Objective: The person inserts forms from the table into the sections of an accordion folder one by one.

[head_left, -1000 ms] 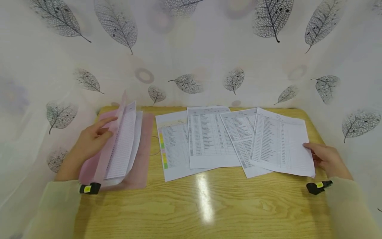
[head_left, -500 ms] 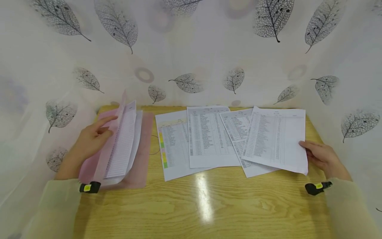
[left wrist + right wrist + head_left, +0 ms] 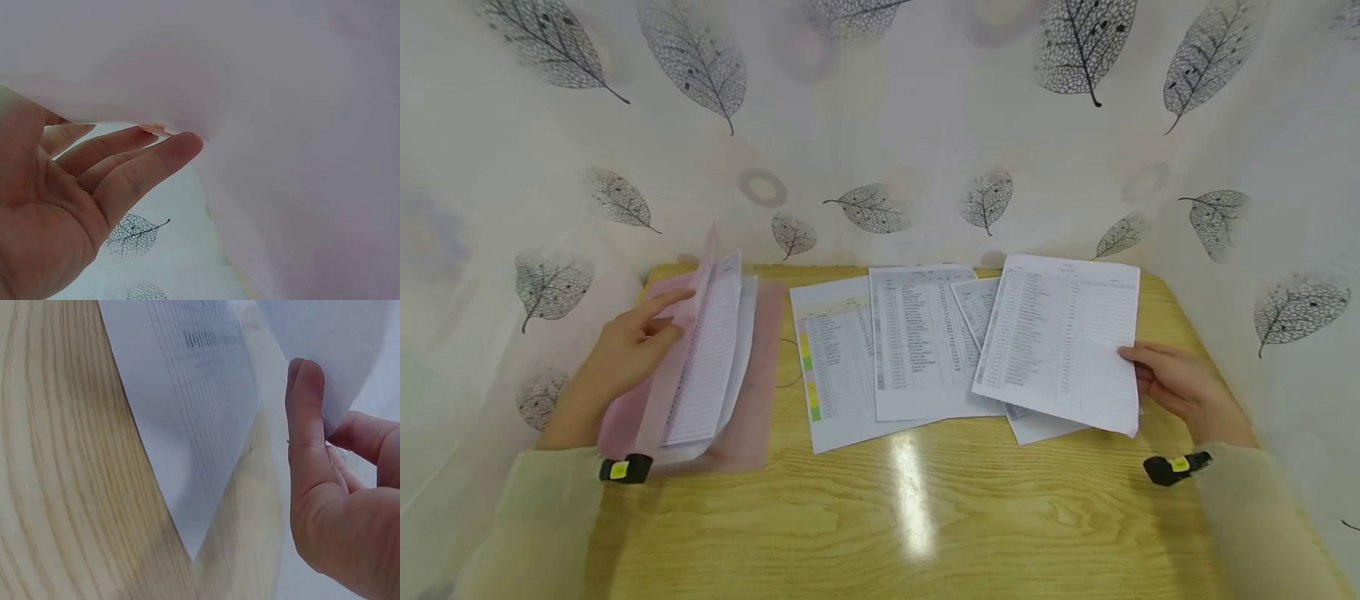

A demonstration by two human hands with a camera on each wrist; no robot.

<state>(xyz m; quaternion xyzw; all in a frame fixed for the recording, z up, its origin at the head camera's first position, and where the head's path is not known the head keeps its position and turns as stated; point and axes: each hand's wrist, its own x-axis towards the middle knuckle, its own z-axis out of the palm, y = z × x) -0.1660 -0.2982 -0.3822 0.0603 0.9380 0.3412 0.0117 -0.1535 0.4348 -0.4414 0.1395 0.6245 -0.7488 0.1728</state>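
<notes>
At the left of the head view, my left hand (image 3: 628, 348) pinches the raised cover of a pink folder (image 3: 763, 375). Printed sheets (image 3: 703, 358) stand tilted inside it. The left wrist view has the pink cover (image 3: 281, 125) filling most of the picture, its edge between thumb and fingers. My right hand (image 3: 1180, 387) grips a printed sheet (image 3: 1063, 342) by its right edge, thumb on top. That sheet is lifted over another printed sheet (image 3: 1037, 427), hiding most of it. In the right wrist view the held paper (image 3: 340, 344) is bent near the fingertips.
Two overlapping printed sheets lie mid-table: one with coloured side cells (image 3: 838, 367) and one with a grey header (image 3: 917, 350). The wooden table (image 3: 820, 525) reaches toward the viewer. Behind and beside it hangs a leaf-patterned curtain (image 3: 880, 108).
My right hand has moved left with the printed sheet, which now covers more of the sheet beneath. The left hand and the folder have stayed in place.
</notes>
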